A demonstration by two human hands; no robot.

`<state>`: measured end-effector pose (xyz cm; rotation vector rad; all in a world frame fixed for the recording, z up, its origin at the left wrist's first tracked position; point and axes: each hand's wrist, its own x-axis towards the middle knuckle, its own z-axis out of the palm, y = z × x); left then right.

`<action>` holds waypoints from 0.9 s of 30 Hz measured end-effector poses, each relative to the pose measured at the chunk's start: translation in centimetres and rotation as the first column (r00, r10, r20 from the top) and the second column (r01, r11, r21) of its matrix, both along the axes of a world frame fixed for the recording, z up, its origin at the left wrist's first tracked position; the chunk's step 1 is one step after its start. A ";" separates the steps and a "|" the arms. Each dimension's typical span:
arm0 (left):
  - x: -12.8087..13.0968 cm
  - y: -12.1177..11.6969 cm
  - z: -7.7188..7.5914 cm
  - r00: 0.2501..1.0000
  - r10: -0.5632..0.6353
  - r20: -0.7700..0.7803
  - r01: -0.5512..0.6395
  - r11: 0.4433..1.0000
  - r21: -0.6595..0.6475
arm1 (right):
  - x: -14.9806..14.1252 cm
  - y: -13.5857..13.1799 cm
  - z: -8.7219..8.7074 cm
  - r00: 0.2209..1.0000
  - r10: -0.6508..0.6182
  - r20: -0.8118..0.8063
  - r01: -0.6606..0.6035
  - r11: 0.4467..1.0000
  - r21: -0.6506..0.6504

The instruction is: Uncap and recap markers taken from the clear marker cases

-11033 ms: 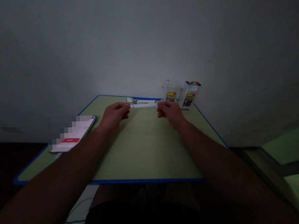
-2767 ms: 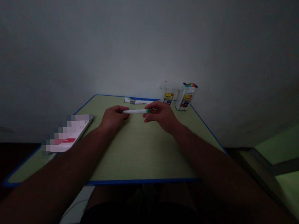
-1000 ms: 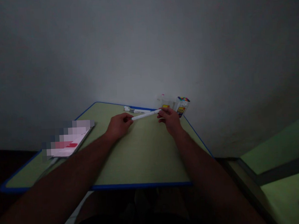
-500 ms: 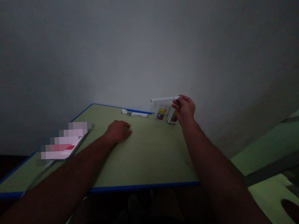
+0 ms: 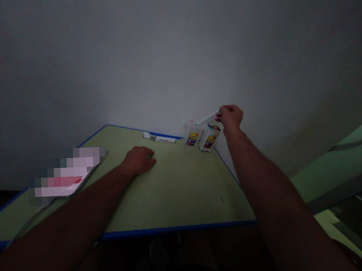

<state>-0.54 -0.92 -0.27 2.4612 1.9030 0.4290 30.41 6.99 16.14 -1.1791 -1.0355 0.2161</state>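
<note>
My right hand [image 5: 231, 116] pinches a white felt-tip pen [image 5: 207, 118] by one end. The pen slants down to the left, its greenish far end above a clear plastic pen box [image 5: 190, 134] with a yellow label. Just right of that box stands a second clear box [image 5: 209, 138], full of felt-tip pens with many-coloured ends. Most of the first box's inside is hard to make out, apart from something pinkish at its top. On the table lies my left hand [image 5: 139, 159], holding nothing, thumb and forefinger slightly apart.
A white marker [image 5: 165, 139] and a small white item [image 5: 146, 135] lie along the back edge, by the wall. At the left of the blue-edged table [image 5: 177, 191] rests a blurred-out flat device [image 5: 72, 184] with a cable. Pale green furniture [image 5: 350, 156] stands at the right.
My right hand has risen slightly and moved right, and the pen has tipped from level to slanting down leftward. The pen-filled box now shows more fully. My left hand stays on the table.
</note>
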 end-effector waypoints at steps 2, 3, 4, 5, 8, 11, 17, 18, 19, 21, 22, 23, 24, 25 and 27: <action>0.0 0.0 0.0 1.000 -0.001 -0.001 0.001 1.000 0.002 | -0.2 0.8 -0.2 0.998 -0.012 0.062 0.016 0.999 -0.051; 0.0 0.0 0.0 1.000 0.002 0.000 -0.002 1.000 0.000 | -0.2 1.3 -0.4 0.996 -0.012 0.091 0.019 0.996 -0.083; 0.0 0.0 0.0 1.000 0.006 0.002 -0.006 1.000 -0.003 | -0.3 1.7 -0.7 0.993 -0.009 0.120 0.023 0.993 -0.117; 0.0 0.1 -0.1 1.000 0.008 0.003 -0.008 1.000 -0.007 | -0.4 2.2 -0.9 0.989 -0.003 0.149 0.026 0.988 -0.152; -0.1 0.3 -0.3 1.000 0.009 -0.005 -0.009 1.000 -0.005 | -0.6 3.4 -1.8 0.968 0.041 0.247 0.024 0.966 -0.258; -0.1 0.4 -0.3 1.000 -0.005 -0.022 0.005 1.000 0.008 | -1.0 4.2 -2.4 0.918 0.060 0.392 0.069 0.949 -0.308; 0.0 0.0 0.1 1.000 0.001 -0.015 -0.001 1.000 0.003 | -2.0 5.0 -3.3 0.778 0.025 0.628 0.196 0.939 -0.281; 0.0 -0.1 0.2 1.000 0.006 -0.014 -0.006 1.000 0.002 | -2.1 5.1 -3.5 0.765 0.036 0.643 0.200 0.936 -0.290; 0.0 -0.2 0.2 1.000 0.009 -0.014 -0.009 1.000 0.002 | -2.2 5.2 -3.6 0.753 0.042 0.656 0.206 0.932 -0.297; 0.1 -0.2 0.2 1.000 0.009 -0.018 -0.009 1.000 0.003 | -2.4 5.4 -3.9 0.735 0.048 0.676 0.223 0.925 -0.308; 0.1 -0.2 0.2 1.000 0.009 -0.019 -0.009 1.000 0.003 | -2.4 5.5 -4.0 0.729 0.052 0.683 0.230 0.921 -0.315; 0.1 -0.2 0.2 1.000 0.009 -0.018 -0.009 1.000 0.001 | -2.5 5.6 -4.1 0.721 0.059 0.691 0.233 0.918 -0.322; 0.1 -0.2 0.2 1.000 0.008 -0.017 -0.008 1.000 -0.002 | -2.6 5.6 -4.2 0.711 0.069 0.699 0.233 0.916 -0.327; 0.1 -0.2 0.2 1.000 0.009 -0.015 -0.009 1.000 -0.004 | -2.7 5.6 -4.2 0.701 0.078 0.709 0.232 0.915 -0.329; 0.1 -0.2 0.3 1.000 0.011 -0.010 -0.011 1.000 -0.006 | -2.8 5.7 -4.2 0.674 0.090 0.733 0.230 0.917 -0.325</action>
